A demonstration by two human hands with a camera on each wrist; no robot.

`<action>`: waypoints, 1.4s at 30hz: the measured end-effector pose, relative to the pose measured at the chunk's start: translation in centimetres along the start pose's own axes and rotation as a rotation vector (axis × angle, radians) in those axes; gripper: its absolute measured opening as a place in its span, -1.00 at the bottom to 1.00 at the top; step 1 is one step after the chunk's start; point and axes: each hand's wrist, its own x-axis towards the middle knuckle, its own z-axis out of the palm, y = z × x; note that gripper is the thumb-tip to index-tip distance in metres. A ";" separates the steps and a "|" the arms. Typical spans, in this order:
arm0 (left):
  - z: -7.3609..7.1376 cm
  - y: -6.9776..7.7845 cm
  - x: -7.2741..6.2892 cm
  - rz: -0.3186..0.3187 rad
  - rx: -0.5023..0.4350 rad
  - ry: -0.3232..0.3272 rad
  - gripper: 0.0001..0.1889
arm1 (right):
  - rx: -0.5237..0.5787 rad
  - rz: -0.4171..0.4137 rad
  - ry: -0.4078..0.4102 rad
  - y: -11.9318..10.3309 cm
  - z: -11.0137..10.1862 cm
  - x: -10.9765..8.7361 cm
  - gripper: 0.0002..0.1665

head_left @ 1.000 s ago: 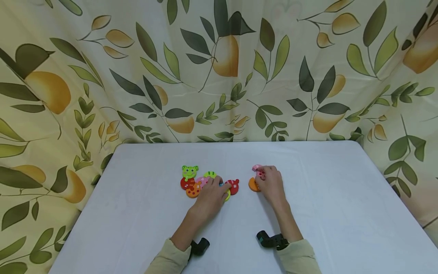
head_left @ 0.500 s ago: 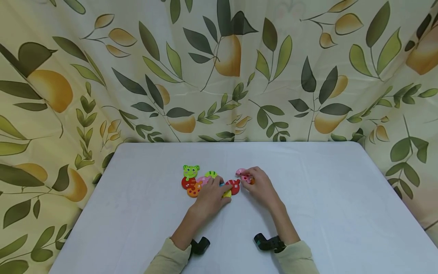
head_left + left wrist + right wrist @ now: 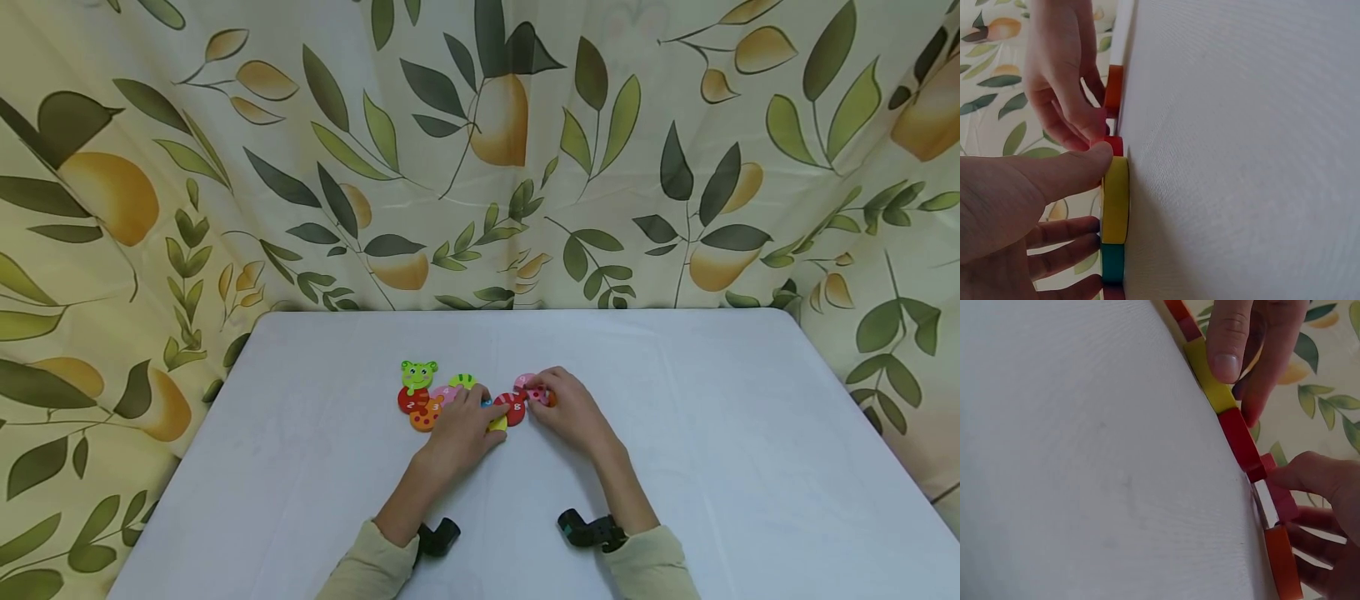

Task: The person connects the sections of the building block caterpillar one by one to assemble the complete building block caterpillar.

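Observation:
Several colourful number puzzle pieces form a caterpillar row on the table, from a green smiling head (image 3: pixel 418 375) to a red piece (image 3: pixel 513 408) marked 8. My left hand (image 3: pixel 461 429) rests across the middle pieces, its thumb on the edge of the yellow piece (image 3: pixel 1116 200) and its other fingertips along the row. With thumb and fingers, my right hand (image 3: pixel 573 408) pinches a pink puzzle piece (image 3: pixel 523 382) right at the upper right side of the red one. An orange piece (image 3: pixel 1282 562) lies beside the pink one, mostly hidden under the right hand in the head view.
A white cloth covers the table (image 3: pixel 337 483). Behind it hangs a curtain (image 3: pixel 480 250) patterned with leaves and fruit. Dark wrist cameras are strapped to both wrists, the right camera (image 3: pixel 588 529) close over the cloth.
My right hand has moved left with the pink piece, bringing it up against the red piece; the orange piece has come left too. The left hand has stayed in place.

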 end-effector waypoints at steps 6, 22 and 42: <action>0.0 0.0 0.0 -0.003 0.008 -0.006 -0.51 | 0.045 -0.003 -0.010 -0.3 -0.2 -0.1 -0.66; 0.0 0.1 0.0 -0.005 0.017 -0.001 -0.52 | 0.042 -0.020 -0.065 -0.2 -0.3 -0.1 -0.50; -0.1 -0.2 -0.1 -0.005 0.029 -0.040 -0.51 | -0.023 -0.011 -0.100 -0.2 -0.5 -0.2 -0.47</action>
